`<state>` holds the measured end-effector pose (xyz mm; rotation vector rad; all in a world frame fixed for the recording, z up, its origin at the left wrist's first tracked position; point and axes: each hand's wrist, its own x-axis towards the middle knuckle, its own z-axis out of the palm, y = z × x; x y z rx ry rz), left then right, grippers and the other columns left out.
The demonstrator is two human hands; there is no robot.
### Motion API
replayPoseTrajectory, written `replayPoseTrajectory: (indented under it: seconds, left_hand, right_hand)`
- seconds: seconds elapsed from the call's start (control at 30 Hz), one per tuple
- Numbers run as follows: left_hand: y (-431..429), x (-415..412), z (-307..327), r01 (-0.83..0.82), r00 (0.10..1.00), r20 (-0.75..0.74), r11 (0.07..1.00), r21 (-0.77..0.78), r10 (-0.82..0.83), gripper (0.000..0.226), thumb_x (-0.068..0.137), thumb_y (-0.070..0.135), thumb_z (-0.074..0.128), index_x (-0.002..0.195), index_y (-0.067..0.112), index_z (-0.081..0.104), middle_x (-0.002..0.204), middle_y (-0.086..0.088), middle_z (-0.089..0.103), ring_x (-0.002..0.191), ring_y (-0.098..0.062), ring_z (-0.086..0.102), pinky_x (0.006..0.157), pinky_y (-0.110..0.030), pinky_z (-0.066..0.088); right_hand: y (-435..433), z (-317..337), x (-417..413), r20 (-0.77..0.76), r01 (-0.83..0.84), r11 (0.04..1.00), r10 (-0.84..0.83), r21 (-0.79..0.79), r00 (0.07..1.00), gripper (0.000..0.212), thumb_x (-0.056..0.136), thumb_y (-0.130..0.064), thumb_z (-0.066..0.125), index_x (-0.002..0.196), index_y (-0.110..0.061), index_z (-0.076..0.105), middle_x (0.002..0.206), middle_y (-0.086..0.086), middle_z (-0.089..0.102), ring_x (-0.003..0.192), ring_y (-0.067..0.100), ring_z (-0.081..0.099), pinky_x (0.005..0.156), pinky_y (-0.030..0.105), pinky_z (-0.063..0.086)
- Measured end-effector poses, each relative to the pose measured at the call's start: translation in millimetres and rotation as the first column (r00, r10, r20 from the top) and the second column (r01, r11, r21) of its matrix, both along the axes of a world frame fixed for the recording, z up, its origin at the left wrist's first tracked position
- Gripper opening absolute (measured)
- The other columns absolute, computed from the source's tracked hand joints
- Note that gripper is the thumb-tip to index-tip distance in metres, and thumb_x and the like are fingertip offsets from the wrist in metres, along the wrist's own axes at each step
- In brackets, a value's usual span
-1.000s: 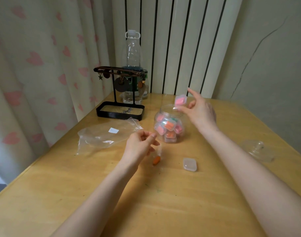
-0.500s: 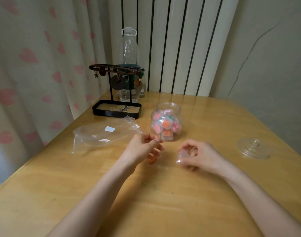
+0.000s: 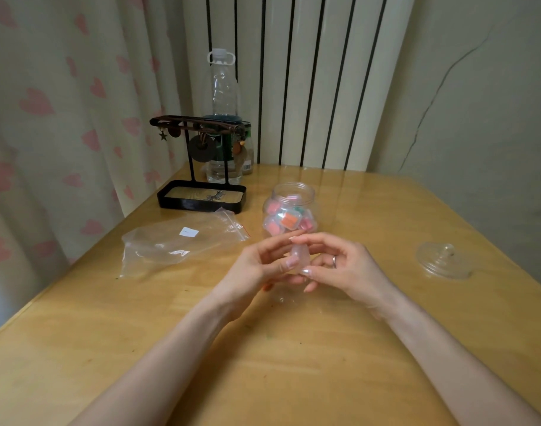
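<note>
A small clear plastic case (image 3: 299, 256) is held between both hands above the table's middle. My left hand (image 3: 256, 267) pinches it from the left, thumb on its front. My right hand (image 3: 339, 265) holds it from the right with curled fingers; a ring is on one finger. Something orange (image 3: 267, 287) peeks out under my left hand; I cannot tell what holds it. Just behind the hands stands an open clear jar (image 3: 290, 210) with several pink, orange and green-filled cases inside. Its clear lid (image 3: 442, 261) lies on the table to the right.
An empty zip bag (image 3: 177, 244) lies flat at the left. A black stand with hanging trinkets (image 3: 201, 195) and a tall clear bottle (image 3: 221, 118) stand at the back left. A curtain hangs along the table's left edge, a radiator behind.
My right hand dropped a pink case at the jar, came down to the clear case on the table and lifted it. Both hands have now met on that case.
</note>
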<state>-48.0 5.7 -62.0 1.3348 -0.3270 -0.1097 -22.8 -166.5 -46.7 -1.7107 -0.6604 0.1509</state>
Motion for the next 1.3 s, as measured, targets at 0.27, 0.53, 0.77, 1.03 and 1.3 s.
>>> replayPoseTrajectory:
  seconds: [0.27, 0.53, 0.77, 1.03, 1.3]
  left_hand:
    - [5.3, 5.5, -0.8, 0.155, 0.976, -0.103, 0.945, -0.29, -0.191, 0.062, 0.071, 0.045, 0.074, 0.122, 0.012, 0.062, 0.123, -0.01, 0.064, 0.096, -0.012, 0.064, 0.068, -0.02, 0.053]
    - [4.7, 4.0, -0.4, 0.158, 0.977, -0.105, 0.965, -0.21, -0.183, 0.047, 0.079, 0.045, 0.056, 0.114, 0.015, 0.066, 0.116, -0.008, 0.067, 0.099, -0.013, 0.065, 0.079, -0.024, 0.053]
    - [1.1, 1.2, 3.5, 0.187, 0.954, -0.215, 0.975, -0.117, -0.209, 0.054, 0.09, 0.044, 0.039, 0.121, 0.005, 0.058, 0.108, -0.011, 0.068, 0.094, -0.015, 0.064, 0.079, -0.025, 0.053]
    - [-4.2, 0.1, 2.2, 0.224, 0.959, -0.125, 0.951, -0.213, -0.253, 0.056, 0.077, 0.036, 0.059, 0.126, 0.009, 0.055, 0.12, -0.012, 0.065, 0.108, -0.022, 0.064, 0.082, -0.031, 0.055]
    - [1.2, 3.2, 2.0, 0.071, 0.997, -0.019, 0.987, -0.147, -0.074, 0.038, 0.088, 0.019, 0.061, 0.125, 0.013, 0.057, 0.104, -0.003, 0.068, 0.077, -0.01, 0.062, 0.067, -0.019, 0.051]
  right_hand:
    - [-3.7, 7.1, 0.0, 0.222, 0.1, 0.992, -0.08, -0.081, 0.972, 0.05, 0.071, -0.011, 0.079, 0.113, -0.032, 0.062, 0.073, -0.031, 0.06, 0.052, 0.002, 0.038, 0.052, 0.009, 0.035]
    - [-4.0, 2.0, 2.1, 0.233, 0.057, 0.996, -0.042, -0.061, 0.972, 0.047, 0.068, -0.031, 0.075, 0.113, -0.041, 0.063, 0.11, -0.012, 0.057, 0.071, 0.008, 0.046, 0.062, 0.014, 0.039]
    - [-4.5, 0.6, 1.9, 0.334, 0.068, 0.985, -0.011, -0.16, 0.943, 0.045, 0.066, -0.042, 0.074, 0.108, -0.029, 0.063, 0.108, -0.002, 0.056, 0.084, 0.008, 0.053, 0.064, 0.011, 0.04]
    - [-3.5, -4.0, 5.3, 0.379, 0.263, 0.961, -0.213, -0.083, 0.9, 0.05, 0.058, -0.059, 0.076, 0.086, -0.019, 0.062, 0.093, -0.007, 0.065, 0.079, 0.009, 0.059, 0.058, 0.017, 0.045]
    - [-4.7, 1.8, 1.7, 0.154, 0.137, 0.988, -0.125, -0.066, 0.98, 0.034, 0.072, -0.013, 0.079, 0.101, -0.023, 0.064, 0.094, -0.001, 0.067, 0.069, 0.017, 0.064, 0.058, 0.038, 0.059]
